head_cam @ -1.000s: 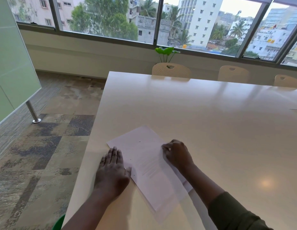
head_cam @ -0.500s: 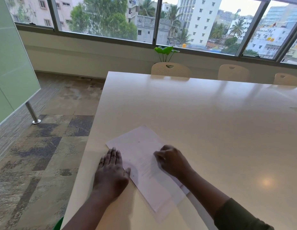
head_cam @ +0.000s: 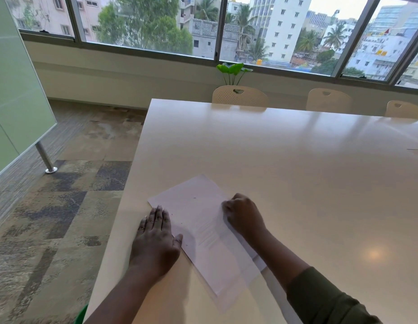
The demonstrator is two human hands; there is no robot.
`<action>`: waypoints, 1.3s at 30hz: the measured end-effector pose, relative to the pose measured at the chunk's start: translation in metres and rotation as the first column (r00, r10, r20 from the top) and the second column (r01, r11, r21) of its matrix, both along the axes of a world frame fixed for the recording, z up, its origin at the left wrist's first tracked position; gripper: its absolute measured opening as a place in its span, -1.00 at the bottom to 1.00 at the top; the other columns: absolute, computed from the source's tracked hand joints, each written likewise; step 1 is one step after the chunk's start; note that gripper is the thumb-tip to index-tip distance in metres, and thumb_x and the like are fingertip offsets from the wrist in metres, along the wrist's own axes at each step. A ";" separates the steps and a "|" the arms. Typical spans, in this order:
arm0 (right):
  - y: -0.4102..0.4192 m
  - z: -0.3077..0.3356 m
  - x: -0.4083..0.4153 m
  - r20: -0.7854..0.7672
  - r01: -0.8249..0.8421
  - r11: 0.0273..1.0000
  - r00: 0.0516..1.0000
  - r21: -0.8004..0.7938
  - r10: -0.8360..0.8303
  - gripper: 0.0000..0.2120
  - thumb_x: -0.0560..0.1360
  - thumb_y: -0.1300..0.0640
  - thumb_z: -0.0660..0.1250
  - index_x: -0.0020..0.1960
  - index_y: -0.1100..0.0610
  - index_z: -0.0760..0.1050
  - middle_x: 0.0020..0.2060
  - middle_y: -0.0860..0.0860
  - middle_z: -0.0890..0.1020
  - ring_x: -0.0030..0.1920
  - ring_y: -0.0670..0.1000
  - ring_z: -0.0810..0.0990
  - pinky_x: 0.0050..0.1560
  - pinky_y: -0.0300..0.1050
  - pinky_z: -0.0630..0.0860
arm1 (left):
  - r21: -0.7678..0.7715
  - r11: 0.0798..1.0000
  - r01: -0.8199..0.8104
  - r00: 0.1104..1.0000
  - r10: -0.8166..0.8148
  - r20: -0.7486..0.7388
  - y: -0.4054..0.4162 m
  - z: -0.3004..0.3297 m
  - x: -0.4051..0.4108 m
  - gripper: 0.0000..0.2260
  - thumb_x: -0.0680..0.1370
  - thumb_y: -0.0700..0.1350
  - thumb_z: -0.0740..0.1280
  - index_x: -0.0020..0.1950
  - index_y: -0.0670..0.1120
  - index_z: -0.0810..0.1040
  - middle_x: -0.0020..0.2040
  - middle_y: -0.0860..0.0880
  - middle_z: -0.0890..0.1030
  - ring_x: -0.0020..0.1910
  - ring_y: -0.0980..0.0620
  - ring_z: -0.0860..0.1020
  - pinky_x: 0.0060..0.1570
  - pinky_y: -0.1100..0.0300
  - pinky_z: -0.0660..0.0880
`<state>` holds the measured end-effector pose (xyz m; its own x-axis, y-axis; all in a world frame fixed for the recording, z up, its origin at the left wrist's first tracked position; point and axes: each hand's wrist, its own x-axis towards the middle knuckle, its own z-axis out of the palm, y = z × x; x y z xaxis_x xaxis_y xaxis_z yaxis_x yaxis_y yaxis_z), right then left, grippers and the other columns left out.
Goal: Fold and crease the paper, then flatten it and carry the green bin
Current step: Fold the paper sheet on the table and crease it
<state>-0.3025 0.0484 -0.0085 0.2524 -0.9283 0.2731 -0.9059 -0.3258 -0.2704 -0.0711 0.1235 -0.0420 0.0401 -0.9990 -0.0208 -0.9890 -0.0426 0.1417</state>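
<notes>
A white sheet of paper [head_cam: 198, 220] lies folded and slanted near the table's left edge, faint print showing through. My left hand [head_cam: 156, 239] rests flat, palm down, on the table at the sheet's left border, fingertips touching the paper. My right hand [head_cam: 244, 216] is curled into a fist and presses down on the sheet's right edge. A sliver of the green bin [head_cam: 79, 315] shows on the floor below the table's near left corner; most of it is hidden.
The large white table [head_cam: 285, 160] stretches ahead and to the right. Three beige chairs [head_cam: 239, 95] stand along its far side, with a small plant [head_cam: 233, 71] by the window. A green glass panel on a metal leg [head_cam: 45, 159] stands on the carpet at left.
My right fist slid a little toward me along the paper's right edge, then back away. My left hand stayed flat in the same spot.
</notes>
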 end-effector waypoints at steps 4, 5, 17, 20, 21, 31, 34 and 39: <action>0.018 0.000 0.016 -0.026 -0.257 0.966 0.966 0.035 0.258 -0.89 0.43 0.21 0.35 -0.21 0.11 0.65 -0.30 0.05 0.57 -0.28 0.04 0.57 -0.26 -0.18 0.51 | -0.012 1.000 0.001 1.000 -0.001 0.000 0.000 0.001 0.001 -0.16 0.38 0.25 -0.30 0.58 -0.17 -0.14 0.60 -0.13 -0.13 0.58 -0.02 -0.13 0.52 0.06 -0.15; 0.012 0.002 0.012 -0.024 -0.227 0.974 0.974 0.023 0.227 -0.89 0.44 0.19 0.36 -0.17 0.10 0.67 -0.29 0.06 0.59 -0.26 0.03 0.58 -0.24 -0.19 0.50 | -0.014 1.000 0.001 1.000 -0.001 -0.001 0.000 0.001 0.001 -0.17 0.39 0.24 -0.28 0.58 -0.17 -0.14 0.60 -0.13 -0.13 0.58 -0.02 -0.13 0.52 0.06 -0.15; 0.021 0.003 0.027 0.069 -0.214 0.977 0.975 0.012 0.212 -0.83 0.48 0.17 0.33 -0.06 0.05 0.70 -0.21 0.06 0.64 -0.22 0.02 0.60 -0.16 -0.16 0.53 | -0.022 1.000 0.003 1.000 -0.003 -0.002 0.001 0.001 0.000 -0.23 0.47 0.23 -0.16 0.58 -0.17 -0.12 0.60 -0.14 -0.11 0.58 -0.02 -0.11 0.53 0.05 -0.14; 0.014 0.005 0.025 0.071 -0.074 0.997 0.995 -0.013 0.075 -0.83 0.45 0.18 0.31 -0.14 0.10 0.69 -0.24 0.11 0.61 -0.23 0.12 0.61 -0.17 -0.08 0.56 | -0.028 1.000 -0.001 1.000 0.002 0.003 0.001 0.001 -0.001 -0.23 0.48 0.23 -0.16 0.58 -0.17 -0.12 0.60 -0.14 -0.10 0.58 -0.02 -0.11 0.53 0.05 -0.13; 0.017 0.001 0.033 0.055 -0.107 0.994 0.993 -0.012 0.108 -0.83 0.46 0.18 0.30 -0.18 0.11 0.68 -0.25 0.09 0.59 -0.25 0.11 0.60 -0.19 -0.08 0.56 | -0.027 1.000 0.000 1.000 -0.001 -0.001 0.001 0.002 -0.001 -0.23 0.48 0.23 -0.16 0.58 -0.17 -0.12 0.60 -0.14 -0.11 0.58 -0.02 -0.11 0.53 0.05 -0.13; 0.033 0.001 0.046 0.061 -0.190 0.981 0.980 -0.036 0.192 -0.79 0.53 0.20 0.27 -0.16 0.13 0.68 -0.26 0.08 0.61 -0.27 0.06 0.58 -0.20 -0.09 0.57 | -0.030 1.000 -0.001 1.000 0.000 -0.028 0.002 0.001 0.000 -0.23 0.49 0.24 -0.13 0.58 -0.17 -0.13 0.60 -0.14 -0.11 0.58 -0.03 -0.10 0.53 0.05 -0.12; 0.054 0.003 0.060 0.069 -0.387 0.922 0.920 0.020 0.385 -0.78 0.55 0.18 0.29 -0.16 0.11 0.69 -0.31 0.05 0.61 -0.28 -0.03 0.55 -0.21 -0.25 0.46 | -0.023 1.000 0.003 0.999 -0.004 -0.041 0.003 0.003 0.000 -0.23 0.49 0.25 -0.15 0.58 -0.17 -0.14 0.60 -0.14 -0.13 0.58 -0.02 -0.11 0.53 0.05 -0.12; 0.038 0.005 0.039 0.107 -0.252 0.967 0.961 -0.028 0.253 -0.80 0.53 0.17 0.30 0.00 0.05 0.70 -0.18 0.05 0.66 -0.19 0.00 0.61 -0.15 -0.18 0.54 | -0.016 1.000 -0.001 1.000 0.001 -0.029 0.002 0.004 0.000 -0.22 0.48 0.25 -0.15 0.58 -0.18 -0.14 0.60 -0.14 -0.11 0.58 -0.03 -0.10 0.53 0.04 -0.12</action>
<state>-0.2631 0.0861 -0.0031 0.4462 -0.8340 0.3247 -0.7588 -0.5449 -0.3568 -0.0715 0.1258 -0.0375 0.0408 -0.9991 -0.0057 -0.9843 -0.0412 0.1715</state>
